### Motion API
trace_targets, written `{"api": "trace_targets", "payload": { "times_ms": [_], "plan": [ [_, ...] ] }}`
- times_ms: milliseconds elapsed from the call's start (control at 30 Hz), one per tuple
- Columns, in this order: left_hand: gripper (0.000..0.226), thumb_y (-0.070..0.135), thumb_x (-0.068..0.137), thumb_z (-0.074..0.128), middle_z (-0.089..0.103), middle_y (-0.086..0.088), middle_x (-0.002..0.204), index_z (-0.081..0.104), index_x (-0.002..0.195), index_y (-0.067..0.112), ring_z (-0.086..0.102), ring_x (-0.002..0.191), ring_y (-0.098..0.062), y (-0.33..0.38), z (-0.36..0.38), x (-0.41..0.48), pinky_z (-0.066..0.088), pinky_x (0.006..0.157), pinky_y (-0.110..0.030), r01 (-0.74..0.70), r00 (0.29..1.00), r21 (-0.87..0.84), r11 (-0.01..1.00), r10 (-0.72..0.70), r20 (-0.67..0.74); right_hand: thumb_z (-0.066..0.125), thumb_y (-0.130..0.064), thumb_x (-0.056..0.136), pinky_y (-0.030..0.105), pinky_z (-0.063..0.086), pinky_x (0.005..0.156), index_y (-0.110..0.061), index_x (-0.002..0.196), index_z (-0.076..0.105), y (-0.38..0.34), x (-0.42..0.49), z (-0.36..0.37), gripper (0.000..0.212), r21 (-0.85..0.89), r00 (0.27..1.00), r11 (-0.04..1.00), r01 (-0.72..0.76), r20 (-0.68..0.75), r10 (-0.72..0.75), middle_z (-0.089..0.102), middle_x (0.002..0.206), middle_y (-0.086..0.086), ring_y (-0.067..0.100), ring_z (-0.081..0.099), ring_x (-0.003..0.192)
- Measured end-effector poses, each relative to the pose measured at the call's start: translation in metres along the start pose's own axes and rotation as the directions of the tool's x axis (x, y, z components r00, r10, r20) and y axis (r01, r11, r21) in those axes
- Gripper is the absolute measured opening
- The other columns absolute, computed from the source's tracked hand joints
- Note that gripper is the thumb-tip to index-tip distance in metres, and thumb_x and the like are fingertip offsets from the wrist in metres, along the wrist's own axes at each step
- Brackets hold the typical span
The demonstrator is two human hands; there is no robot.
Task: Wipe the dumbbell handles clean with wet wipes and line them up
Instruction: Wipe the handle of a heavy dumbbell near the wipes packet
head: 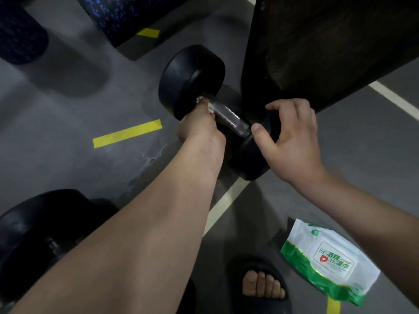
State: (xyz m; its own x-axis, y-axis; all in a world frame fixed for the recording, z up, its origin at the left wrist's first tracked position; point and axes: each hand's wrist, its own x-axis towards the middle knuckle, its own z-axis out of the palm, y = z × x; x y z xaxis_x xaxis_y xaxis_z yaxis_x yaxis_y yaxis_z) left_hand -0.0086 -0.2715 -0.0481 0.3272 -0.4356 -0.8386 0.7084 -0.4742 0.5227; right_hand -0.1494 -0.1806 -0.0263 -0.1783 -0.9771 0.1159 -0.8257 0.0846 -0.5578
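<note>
A black dumbbell [192, 75] with a silver knurled handle [229, 117] lies on the grey floor at the middle of the view. My left hand [199, 130] grips a white wet wipe [204, 102] wrapped round the handle's far end, close to the far weight. My right hand [292, 141] curls over the near weight [249, 159], thumb on its inner face. A second black dumbbell [40, 227] lies at the lower left, partly hidden behind my left forearm.
A green and white pack of wet wipes [328, 261] lies on the floor at the lower right. A dark upright block [328, 46] stands right behind the dumbbell. Yellow tape marks [128, 133] and a white line [226, 200] cross the floor. My sandalled foot [263, 288] is below.
</note>
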Motion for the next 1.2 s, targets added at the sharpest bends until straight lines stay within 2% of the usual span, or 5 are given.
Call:
{"api": "trace_targets", "payload": {
  "times_ms": [167,500,800,967,1200],
  "plan": [
    [0.031,0.029,0.088,0.074,0.072,-0.001,0.101,0.070,0.105,0.003,0.071,0.096,-0.016,0.005,0.008,0.001,0.058,0.075,-0.027,0.086,0.995,-0.015,0.996,-0.085,0.044,0.054,-0.053,0.084,0.044,0.041,0.103,-0.015,0.125,0.057,0.001,0.001,0.000,0.055,0.028,1.000,1.000,0.007,-0.008,-0.006,0.048,0.121,0.006,0.024,0.046,0.115],
    [0.014,0.012,0.083,0.079,0.065,0.002,0.062,0.077,0.092,0.001,0.057,0.048,-0.005,-0.004,-0.011,-0.005,0.054,0.058,-0.020,-0.244,0.970,0.067,0.967,0.244,0.005,0.065,-0.050,0.080,0.045,0.042,0.099,-0.006,0.123,0.058,0.001,-0.011,0.003,0.062,-0.031,0.985,0.984,0.173,-0.012,-0.173,0.050,0.122,0.011,0.029,0.047,0.115],
    [0.014,0.014,0.084,0.078,0.069,-0.003,0.072,0.075,0.090,0.002,0.062,0.059,-0.012,0.006,-0.031,-0.001,0.055,0.063,-0.026,-0.279,0.956,0.123,0.952,0.288,-0.058,0.077,-0.063,0.073,0.045,0.036,0.104,-0.014,0.130,0.061,0.000,-0.033,-0.002,0.078,-0.044,0.907,0.911,0.410,0.126,-0.403,0.050,0.132,0.010,0.033,0.045,0.125],
    [0.013,0.027,0.085,0.075,0.076,0.000,0.080,0.080,0.087,0.016,0.073,0.080,-0.019,0.004,-0.055,0.010,0.060,0.080,-0.034,-0.571,0.801,0.432,0.698,0.589,0.107,0.071,-0.078,0.062,0.047,0.029,0.116,-0.020,0.152,0.035,0.004,-0.040,-0.002,0.113,0.073,0.953,0.980,0.185,0.230,-0.197,0.033,0.146,0.004,0.023,0.033,0.138],
    [0.022,0.010,0.098,0.060,0.060,0.004,0.102,0.075,0.114,0.008,0.058,0.086,0.006,-0.003,-0.088,0.005,0.036,0.082,0.001,-0.801,0.546,0.573,0.175,0.605,0.580,0.070,-0.076,0.062,0.050,0.032,0.116,-0.017,0.150,0.037,0.007,-0.035,-0.001,0.111,0.122,0.954,0.982,0.142,0.248,-0.169,0.031,0.145,0.002,0.019,0.031,0.139]
  ]
}}
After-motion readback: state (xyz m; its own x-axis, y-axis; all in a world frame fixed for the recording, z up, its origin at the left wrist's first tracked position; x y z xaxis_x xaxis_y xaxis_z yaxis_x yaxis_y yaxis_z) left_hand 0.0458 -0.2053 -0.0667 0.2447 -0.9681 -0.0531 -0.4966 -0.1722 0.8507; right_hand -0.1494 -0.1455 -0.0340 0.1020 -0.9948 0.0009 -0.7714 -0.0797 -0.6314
